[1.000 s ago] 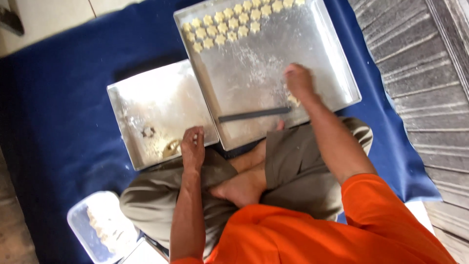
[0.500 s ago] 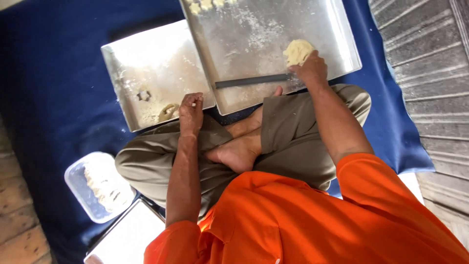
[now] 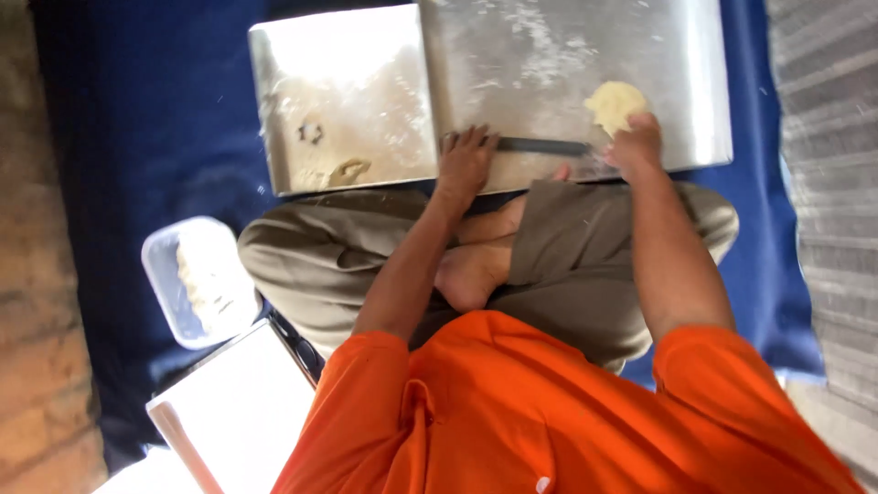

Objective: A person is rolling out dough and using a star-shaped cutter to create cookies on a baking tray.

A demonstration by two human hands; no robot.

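I sit cross-legged on a blue cloth with two floured metal trays in front of my knees. My right hand (image 3: 633,144) rests on the large tray (image 3: 695,82) with its fingers against a pale lump of dough (image 3: 614,103). My left hand (image 3: 465,163) lies with spread fingers on the near edge of the same tray, its fingertips at the end of a dark flat blade (image 3: 543,145) that lies between my two hands. The smaller tray (image 3: 366,82) to the left carries flour and a few dough scraps (image 3: 340,170).
A clear plastic container (image 3: 197,284) with pale pieces inside stands on the blue cloth (image 3: 137,137) by my left knee. A white board or box (image 3: 238,412) lies near my left hip. Grey ribbed flooring (image 3: 828,183) runs along the right.
My left hand has moved from my knee up to the large tray's edge by the blade. My right hand still rests against the dough lump. The view has shifted down and closer.
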